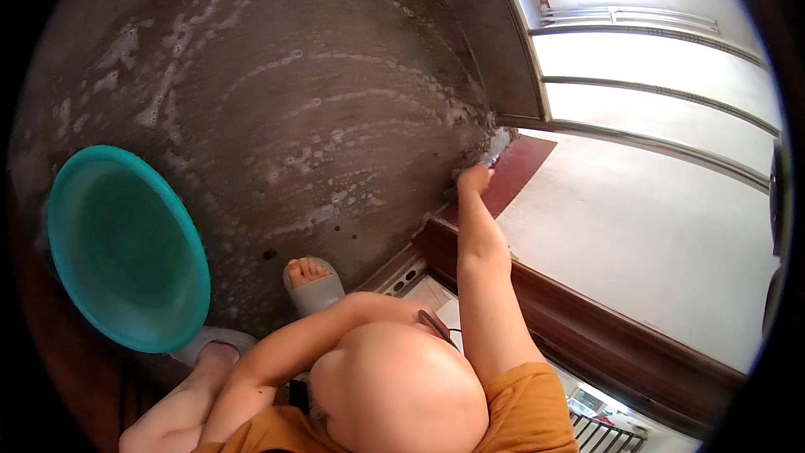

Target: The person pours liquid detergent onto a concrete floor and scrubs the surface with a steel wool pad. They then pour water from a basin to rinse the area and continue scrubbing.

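Observation:
My right arm reaches out to the corner where the wet floor meets the wall. There my right hand (476, 179) is closed on a small whitish, foam-covered thing (496, 147) low against the corner; its kind I cannot make out. My left arm bends round my raised bare knee (407, 386). Beyond the knee, my left hand (409, 310) is mostly hidden, its fingers out of sight. A dark loop with a thin cord (436, 327) shows close to it. Streaks and arcs of white suds cover the grey-brown floor (277, 126).
A large teal plastic basin (201, 285) stands on the left beside my feet in grey slippers (317, 292). A dark reddish-brown wooden door sill (587, 319) runs along the right. Metal bars (646, 138) and a grey panel (495, 42) rise at the upper right.

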`<state>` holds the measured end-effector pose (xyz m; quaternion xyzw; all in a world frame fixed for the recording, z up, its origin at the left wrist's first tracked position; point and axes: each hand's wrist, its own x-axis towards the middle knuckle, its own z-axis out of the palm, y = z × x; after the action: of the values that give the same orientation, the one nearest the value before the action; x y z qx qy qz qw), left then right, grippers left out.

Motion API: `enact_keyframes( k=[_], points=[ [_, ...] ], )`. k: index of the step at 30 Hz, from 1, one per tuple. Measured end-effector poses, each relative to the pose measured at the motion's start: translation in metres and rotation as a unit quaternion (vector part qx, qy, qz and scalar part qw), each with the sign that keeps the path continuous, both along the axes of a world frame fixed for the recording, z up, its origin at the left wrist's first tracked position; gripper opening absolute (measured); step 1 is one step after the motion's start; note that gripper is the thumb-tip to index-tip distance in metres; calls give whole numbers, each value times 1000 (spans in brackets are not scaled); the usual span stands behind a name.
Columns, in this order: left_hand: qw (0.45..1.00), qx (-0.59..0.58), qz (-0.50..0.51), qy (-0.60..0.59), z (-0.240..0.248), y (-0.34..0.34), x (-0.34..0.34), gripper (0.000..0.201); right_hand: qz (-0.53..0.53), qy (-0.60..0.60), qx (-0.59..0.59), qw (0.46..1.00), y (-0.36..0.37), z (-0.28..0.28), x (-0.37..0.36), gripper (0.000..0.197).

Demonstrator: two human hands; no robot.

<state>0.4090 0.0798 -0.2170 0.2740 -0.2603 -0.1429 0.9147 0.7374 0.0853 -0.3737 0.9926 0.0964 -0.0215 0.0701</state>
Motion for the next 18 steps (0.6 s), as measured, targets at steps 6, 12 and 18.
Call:
enact_keyframes(
  k=[6, 12, 18],
  points=[
    [1000, -16, 3, -6, 11, -1, -19, 31, 200, 47, -37, 978, -31, 0, 11, 31],
    [1000, -20, -21, -6, -6, -11, -17, 31, 152, 86, -193, 966, -62, -15, -113, 39],
    [1000, 6, 17, 21, 0, -6, 19, 32, 153, -12, 20, 988, -25, -1, -79, 31]
  ],
)
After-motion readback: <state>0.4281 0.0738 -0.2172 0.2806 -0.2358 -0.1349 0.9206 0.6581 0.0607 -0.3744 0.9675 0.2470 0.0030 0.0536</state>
